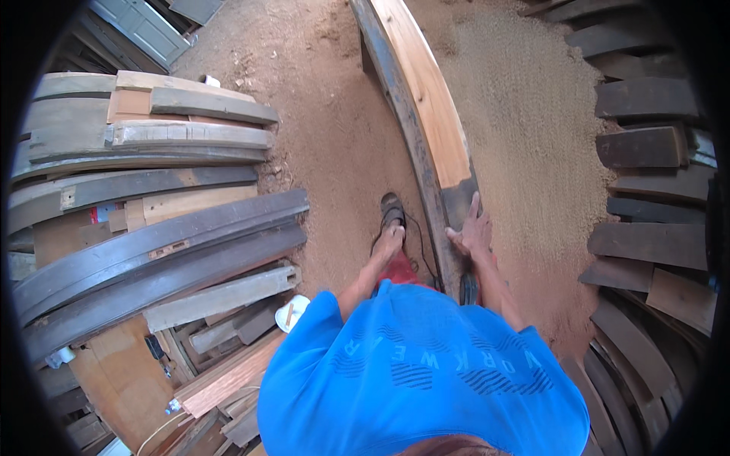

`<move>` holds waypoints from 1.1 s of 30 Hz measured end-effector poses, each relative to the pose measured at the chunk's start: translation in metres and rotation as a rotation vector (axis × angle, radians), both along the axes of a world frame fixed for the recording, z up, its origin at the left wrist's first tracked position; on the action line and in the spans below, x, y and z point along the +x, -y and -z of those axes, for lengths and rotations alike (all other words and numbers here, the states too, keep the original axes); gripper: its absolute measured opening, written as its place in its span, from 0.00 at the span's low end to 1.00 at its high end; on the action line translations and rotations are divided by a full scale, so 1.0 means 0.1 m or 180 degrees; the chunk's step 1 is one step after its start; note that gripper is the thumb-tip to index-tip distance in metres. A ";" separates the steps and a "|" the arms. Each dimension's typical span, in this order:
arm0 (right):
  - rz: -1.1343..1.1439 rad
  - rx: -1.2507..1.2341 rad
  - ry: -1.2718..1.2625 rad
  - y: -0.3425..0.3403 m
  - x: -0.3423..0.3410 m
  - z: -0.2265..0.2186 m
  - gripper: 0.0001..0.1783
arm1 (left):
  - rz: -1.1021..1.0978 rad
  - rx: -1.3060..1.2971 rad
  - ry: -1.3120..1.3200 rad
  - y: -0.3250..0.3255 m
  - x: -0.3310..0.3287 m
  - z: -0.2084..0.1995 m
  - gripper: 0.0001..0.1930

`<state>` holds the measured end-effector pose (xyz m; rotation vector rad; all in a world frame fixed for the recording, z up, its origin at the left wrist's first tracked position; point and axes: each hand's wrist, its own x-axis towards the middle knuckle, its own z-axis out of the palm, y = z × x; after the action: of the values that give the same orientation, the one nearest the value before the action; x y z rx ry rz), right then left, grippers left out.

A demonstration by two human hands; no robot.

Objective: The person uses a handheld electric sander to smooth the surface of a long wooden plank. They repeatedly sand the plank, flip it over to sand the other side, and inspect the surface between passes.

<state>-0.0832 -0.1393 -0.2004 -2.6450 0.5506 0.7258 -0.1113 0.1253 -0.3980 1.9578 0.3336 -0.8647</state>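
A long wooden beam point(433, 114) runs from the far edge of the view down to my right side. Most of its upper face is bare, light wood, while its side and near end are dark and weathered. My right hand point(473, 232) grips that near end, thumb on the left edge and fingers along the right. My left hand point(390, 242) is bunched above my red trousers, just behind my sandalled foot point(392, 208); what its fingers hold, if anything, cannot be made out. A thin black cord point(422, 247) loops between that hand and the beam. Partly hidden below my right hand is a dark object point(468, 289).
Stacked old timbers point(175, 235) fill the left side, with a white container point(292, 313) at their near end. More dark planks point(646, 144) line the right. Sawdust point(532, 152) covers the ground beside the beam. A pale panelled door point(144, 34) lies at far left.
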 end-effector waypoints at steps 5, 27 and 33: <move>0.0133 0.0038 -0.0255 -0.02 0.08 -0.13 0.75 | -0.0131 0.0055 0.0080 -0.06 -0.06 0.02 0.31; -0.0251 0.0216 0.0467 0.03 0.29 -0.02 0.70 | -0.0102 0.0065 -0.0176 0.09 0.08 0.00 0.34; 0.0041 0.0095 -0.0081 -0.16 0.38 -0.12 0.74 | -0.0087 0.0106 -0.0240 0.01 0.04 0.15 0.34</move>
<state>-0.0454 -0.1234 -0.1883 -2.6059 0.5588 0.7588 -0.1071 0.1246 -0.4130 1.9499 0.4205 -0.9222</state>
